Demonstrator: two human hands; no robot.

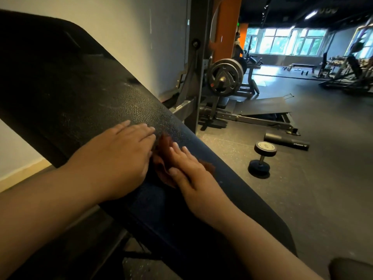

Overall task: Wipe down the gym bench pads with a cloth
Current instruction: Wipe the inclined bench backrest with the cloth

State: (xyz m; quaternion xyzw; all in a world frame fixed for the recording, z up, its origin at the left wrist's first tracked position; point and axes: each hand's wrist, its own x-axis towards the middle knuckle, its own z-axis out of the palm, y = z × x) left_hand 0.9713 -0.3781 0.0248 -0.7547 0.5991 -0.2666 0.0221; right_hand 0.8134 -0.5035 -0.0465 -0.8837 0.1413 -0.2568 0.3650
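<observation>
Running from upper left to lower right, the bench pad (84, 93) fills the left half of the view. It is a long black textured slab whose long axis lies on that diagonal, with its higher end at the upper left in front of a pale wall (121, 27). The left grip (121, 158) lies flat on the pad near its middle, palm down. Its fingers are straight and together, pointing up and right across the pad, and it holds nothing. Just beside it on the right lies the cloth (163, 168), a crumpled reddish-brown piece spread on the pad surface between the two hands. The right grip (187, 170) rests on top of the cloth with its fingers stretched out and pointing up and left. It presses the cloth onto the pad rather than curling round it, and a bit of cloth shows past its right side, near the pad's right edge. Further right, on the dark floor (323, 168), a dumbbell (262, 158) stands tilted on one head. A black foam roller (286, 142) lies just behind it, and a machine loaded with weight plates (225, 76) stands further back.
</observation>
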